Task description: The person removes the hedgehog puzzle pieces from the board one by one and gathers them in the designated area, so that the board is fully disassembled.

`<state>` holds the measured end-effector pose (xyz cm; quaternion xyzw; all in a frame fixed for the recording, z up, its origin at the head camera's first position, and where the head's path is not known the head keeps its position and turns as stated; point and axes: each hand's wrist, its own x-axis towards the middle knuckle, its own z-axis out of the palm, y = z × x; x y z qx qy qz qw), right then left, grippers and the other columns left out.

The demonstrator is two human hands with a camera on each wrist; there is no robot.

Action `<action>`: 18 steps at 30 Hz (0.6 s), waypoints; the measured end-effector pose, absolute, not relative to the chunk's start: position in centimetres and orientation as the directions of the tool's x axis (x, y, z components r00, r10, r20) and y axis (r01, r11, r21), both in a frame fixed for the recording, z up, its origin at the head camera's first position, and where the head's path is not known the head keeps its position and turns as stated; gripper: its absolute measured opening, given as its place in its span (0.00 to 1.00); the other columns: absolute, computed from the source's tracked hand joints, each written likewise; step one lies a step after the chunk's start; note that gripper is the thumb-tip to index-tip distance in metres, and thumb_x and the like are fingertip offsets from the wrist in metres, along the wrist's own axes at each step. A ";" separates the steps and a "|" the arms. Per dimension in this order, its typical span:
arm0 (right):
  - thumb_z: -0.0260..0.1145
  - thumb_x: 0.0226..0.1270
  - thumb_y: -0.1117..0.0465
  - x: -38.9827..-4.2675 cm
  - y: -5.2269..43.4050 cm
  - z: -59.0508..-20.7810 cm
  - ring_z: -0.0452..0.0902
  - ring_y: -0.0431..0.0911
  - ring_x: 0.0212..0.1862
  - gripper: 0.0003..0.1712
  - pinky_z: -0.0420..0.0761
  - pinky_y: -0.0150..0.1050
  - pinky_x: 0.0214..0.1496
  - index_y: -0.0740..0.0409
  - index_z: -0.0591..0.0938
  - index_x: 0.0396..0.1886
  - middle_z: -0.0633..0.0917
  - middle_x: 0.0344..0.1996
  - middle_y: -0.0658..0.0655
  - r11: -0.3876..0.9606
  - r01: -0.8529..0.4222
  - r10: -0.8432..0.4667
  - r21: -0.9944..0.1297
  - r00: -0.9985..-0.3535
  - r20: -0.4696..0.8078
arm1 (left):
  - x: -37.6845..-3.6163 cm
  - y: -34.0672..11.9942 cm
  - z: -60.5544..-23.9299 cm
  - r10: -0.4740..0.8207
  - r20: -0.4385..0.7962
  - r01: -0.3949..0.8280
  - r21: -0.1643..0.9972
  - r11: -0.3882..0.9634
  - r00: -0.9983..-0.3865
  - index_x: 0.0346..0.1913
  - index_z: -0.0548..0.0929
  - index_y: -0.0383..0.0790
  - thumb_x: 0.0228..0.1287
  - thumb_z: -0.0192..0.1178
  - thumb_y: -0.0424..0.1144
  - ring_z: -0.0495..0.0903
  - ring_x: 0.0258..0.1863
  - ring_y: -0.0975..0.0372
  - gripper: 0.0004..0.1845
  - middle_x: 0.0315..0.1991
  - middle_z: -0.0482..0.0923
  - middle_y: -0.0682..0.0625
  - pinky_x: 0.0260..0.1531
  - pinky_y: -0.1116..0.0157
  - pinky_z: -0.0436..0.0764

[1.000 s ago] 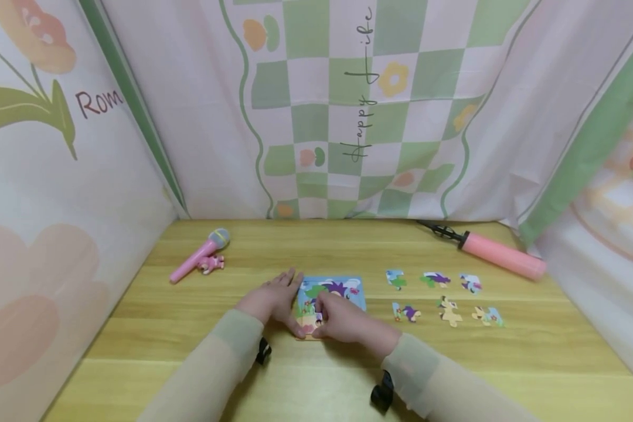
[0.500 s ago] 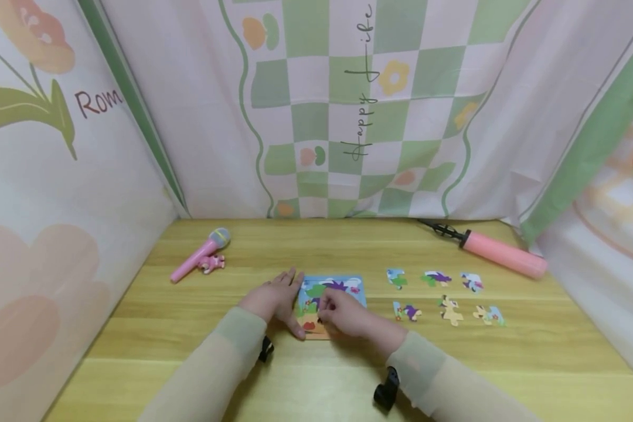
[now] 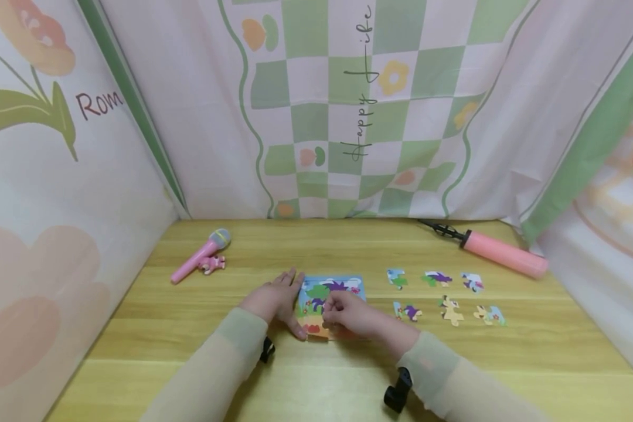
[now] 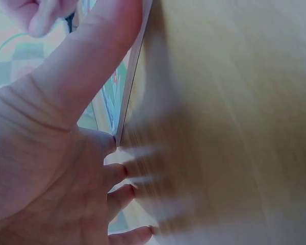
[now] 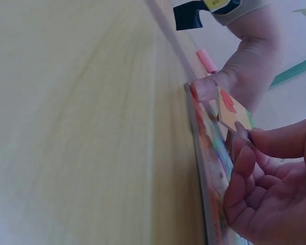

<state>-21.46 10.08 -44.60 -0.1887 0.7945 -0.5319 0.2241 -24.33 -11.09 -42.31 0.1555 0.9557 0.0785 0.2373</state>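
A small jigsaw puzzle in a flat tray lies on the table, with green, purple and blue cartoon art. My left hand rests along its left side, fingers spread; in the left wrist view the thumb lies at the tray's edge. Over the tray, my right hand pinches a jigsaw piece between thumb and fingers. That piece is tan with a red patch, and the right wrist view has it tilted up above the tray. My right hand hides the tray's lower right part.
Several loose jigsaw pieces lie in two rows to the right of the tray. A pink toy microphone and a small pink figure lie at the left. A pink hand pump is at the back right.
My right hand has shifted slightly right and the tan piece has come up from the tray's lower left in its fingers. My left hand has stayed in place.
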 end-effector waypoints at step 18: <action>0.66 0.68 0.62 -21.0 22.7 -37.9 0.77 0.53 0.33 0.09 0.80 0.40 0.34 0.64 0.79 0.39 0.81 0.31 0.62 0.482 -0.143 -0.414 -0.864 -0.906 -0.082 | -24.3 -11.1 -42.4 0.334 -0.422 0.252 0.240 0.938 -0.843 0.80 0.44 0.44 0.28 0.78 0.65 0.40 0.77 0.48 0.76 0.79 0.37 0.43 0.72 0.48 0.48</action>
